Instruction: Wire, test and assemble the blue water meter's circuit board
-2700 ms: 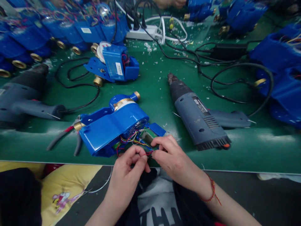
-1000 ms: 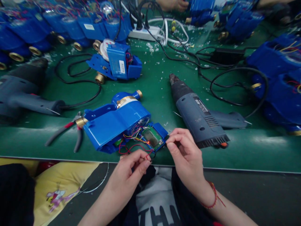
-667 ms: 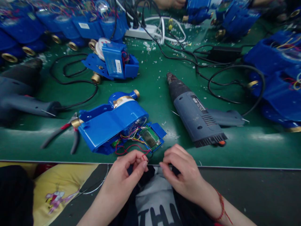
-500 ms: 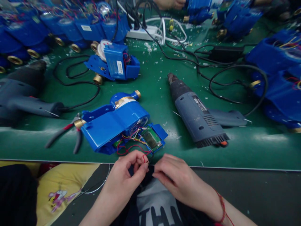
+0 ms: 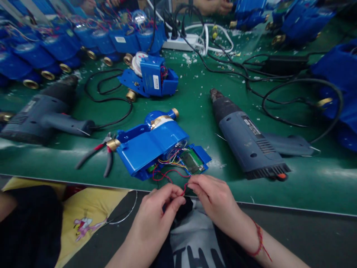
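Note:
A blue water meter point(image 5: 152, 147) lies on its side near the front edge of the green table point(image 5: 195, 111), its green circuit board point(image 5: 192, 162) hanging out on coloured wires. A red wire point(image 5: 170, 174) loops from the board down to my hands. My left hand point(image 5: 160, 212) and my right hand point(image 5: 213, 199) meet just below the table edge, both pinched on the end of that red wire. A red string bracelet is on my right wrist.
A grey heat gun point(image 5: 251, 141) lies right of the meter, another heat gun point(image 5: 41, 115) at the left. Pliers point(image 5: 97, 158) rest beside the meter. A second opened meter point(image 5: 150, 78), rows of blue meters point(image 5: 55, 48), a power strip point(image 5: 181, 41) and cables fill the back. Another person's hand point(image 5: 214, 5) shows at the top.
My right hand left the circuit board, dipped below the table edge and came back up to join my left hand on the red wire. The view shifted slightly left.

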A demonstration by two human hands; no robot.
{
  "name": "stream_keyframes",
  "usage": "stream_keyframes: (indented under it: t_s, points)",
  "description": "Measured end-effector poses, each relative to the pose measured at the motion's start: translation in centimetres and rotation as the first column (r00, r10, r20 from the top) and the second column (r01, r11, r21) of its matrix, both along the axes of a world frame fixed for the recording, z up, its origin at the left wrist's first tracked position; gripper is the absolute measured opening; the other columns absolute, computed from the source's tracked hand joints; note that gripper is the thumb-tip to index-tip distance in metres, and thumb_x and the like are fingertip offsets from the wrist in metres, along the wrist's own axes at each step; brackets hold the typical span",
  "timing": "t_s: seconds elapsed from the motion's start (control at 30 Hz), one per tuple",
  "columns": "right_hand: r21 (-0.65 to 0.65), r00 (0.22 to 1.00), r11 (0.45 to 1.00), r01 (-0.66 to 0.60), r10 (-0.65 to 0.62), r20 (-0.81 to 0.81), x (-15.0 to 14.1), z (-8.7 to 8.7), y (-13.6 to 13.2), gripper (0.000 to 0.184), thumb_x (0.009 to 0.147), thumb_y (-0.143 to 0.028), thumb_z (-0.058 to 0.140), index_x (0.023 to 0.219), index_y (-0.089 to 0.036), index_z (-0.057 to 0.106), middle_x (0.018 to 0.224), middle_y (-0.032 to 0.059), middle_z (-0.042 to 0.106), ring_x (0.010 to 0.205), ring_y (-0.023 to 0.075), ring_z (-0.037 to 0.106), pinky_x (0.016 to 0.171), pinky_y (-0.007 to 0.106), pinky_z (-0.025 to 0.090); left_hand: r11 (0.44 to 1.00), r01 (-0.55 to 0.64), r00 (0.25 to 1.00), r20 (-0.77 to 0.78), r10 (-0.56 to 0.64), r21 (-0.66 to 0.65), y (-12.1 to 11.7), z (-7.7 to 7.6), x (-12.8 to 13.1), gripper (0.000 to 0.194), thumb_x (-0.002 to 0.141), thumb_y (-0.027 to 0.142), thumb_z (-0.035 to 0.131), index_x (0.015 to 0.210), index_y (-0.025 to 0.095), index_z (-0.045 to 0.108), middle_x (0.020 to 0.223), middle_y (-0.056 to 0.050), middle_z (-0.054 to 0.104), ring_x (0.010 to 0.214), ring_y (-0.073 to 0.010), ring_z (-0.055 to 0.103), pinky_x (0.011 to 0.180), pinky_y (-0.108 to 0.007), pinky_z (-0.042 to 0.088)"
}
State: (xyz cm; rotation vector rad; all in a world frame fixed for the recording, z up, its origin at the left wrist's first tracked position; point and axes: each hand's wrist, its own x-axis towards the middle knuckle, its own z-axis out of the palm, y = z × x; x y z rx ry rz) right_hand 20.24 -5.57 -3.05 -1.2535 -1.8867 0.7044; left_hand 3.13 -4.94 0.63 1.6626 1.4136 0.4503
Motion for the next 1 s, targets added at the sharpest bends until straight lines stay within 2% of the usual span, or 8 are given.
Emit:
stream_keyframes:
  t_s: [0.17,0.3,0.43,0.53,0.6,0.7,0.83,1.0]
  points:
    - [0.107,0.987,0.990,0.096,-0.109,0.116,1.2,-0.4,1.0,0.013,0.097,-0.017,0.045,0.092,-0.017,0.056,0.080,0.0037,0.066,0.071,0.0148,0.063,0.065,0.027,0.048,0.894,0.189,0.978,-0.163,-0.132,0.407,-1.5,-0.6,-1.2,0.017,0.089,0.014,0.055,0.100,0.023,0.064,0.089,0.000,0.077,0.077,-0.0152,0.071,0.071,-0.026,0.049]
    - [0.118,0.977,0.981,0.155,-0.170,0.126,1.5,-0.2,1.4,0.008,0.095,-0.014,0.049,0.094,-0.017,0.057,0.081,0.0024,0.065,0.071,0.0141,0.062,0.066,0.027,0.048,0.763,0.310,0.950,-0.208,-0.231,0.567,-1.9,-1.0,-1.6,0.026,0.087,0.003,0.050,0.100,0.021,0.063,0.108,-0.008,0.074,0.093,-0.0178,0.072,0.079,-0.028,0.050]
    - [0.233,0.987,0.966,0.113,-0.136,0.085,0.9,0.7,0.6,0.028,0.086,-0.002,0.046,0.109,-0.015,0.055,0.096,0.0087,0.063,0.089,0.0191,0.057,0.079,0.034,0.047,0.744,0.282,0.958,-0.130,-0.257,0.605,-1.9,-1.2,-1.2,0.027,0.083,0.000,0.053,0.099,0.019,0.063,0.106,-0.009,0.075,0.093,-0.0170,0.071,0.084,-0.027,0.051]
    - [0.211,0.984,0.975,-0.064,0.026,0.175,0.2,1.1,0.0,0.036,0.081,-0.004,0.047,0.115,-0.012,0.055,0.116,0.0138,0.057,0.109,0.0265,0.049,0.091,0.044,0.038,0.804,0.188,0.975,-0.005,-0.224,0.564,-2.5,-1.5,-1.0,0.035,0.081,0.000,0.058,0.107,0.022,0.059,0.107,-0.006,0.074,0.097,-0.0159,0.070,0.090,-0.026,0.050]
    - [0.143,0.971,0.981,-0.133,0.100,0.215,-0.1,1.2,-0.1,0.023,0.084,-0.007,0.047,0.104,-0.014,0.057,0.109,0.0102,0.062,0.104,0.0248,0.052,0.090,0.045,0.035,0.884,-0.062,0.987,0.158,-0.014,0.462,-3.1,-1.7,-1.1,0.036,0.082,0.002,0.059,0.109,0.026,0.057,0.106,-0.003,0.073,0.100,-0.0157,0.068,0.091,-0.027,0.051]
    - [0.098,0.989,0.989,-0.110,0.098,0.113,-0.1,1.3,0.0,0.012,0.087,-0.007,0.047,0.088,-0.016,0.055,0.088,0.0041,0.064,0.085,0.0181,0.054,0.083,0.041,0.034,0.896,-0.439,0.844,0.372,0.386,0.068,-3.4,-1.8,-1.0,0.017,0.088,0.016,0.058,0.103,0.026,0.060,0.094,-0.001,0.074,0.084,-0.0136,0.070,0.078,-0.024,0.055]
    - [0.052,0.987,0.992,-0.113,0.118,-0.110,0.7,1.8,0.1,0.013,0.084,-0.007,0.049,0.088,-0.018,0.055,0.086,0.0023,0.064,0.083,0.0163,0.057,0.083,0.039,0.037,0.747,-0.283,0.580,0.512,0.633,-0.602,-2.4,-1.4,-0.3,0.032,0.086,0.039,0.063,0.110,0.018,0.064,0.098,-0.008,0.076,0.084,-0.0172,0.072,0.076,-0.026,0.058]
    - [0.027,0.960,0.987,-0.159,0.161,-0.230,1.6,2.1,0.1,0.008,0.083,-0.010,0.055,0.086,-0.018,0.057,0.085,0.0022,0.065,0.083,0.0151,0.058,0.084,0.036,0.041,0.631,-0.197,0.307,0.564,0.767,-0.751,-0.5,-0.7,1.5,0.033,0.074,0.031,0.078,0.102,0.015,0.070,0.107,-0.012,0.074,0.099,-0.0195,0.070,0.086,-0.027,0.056]
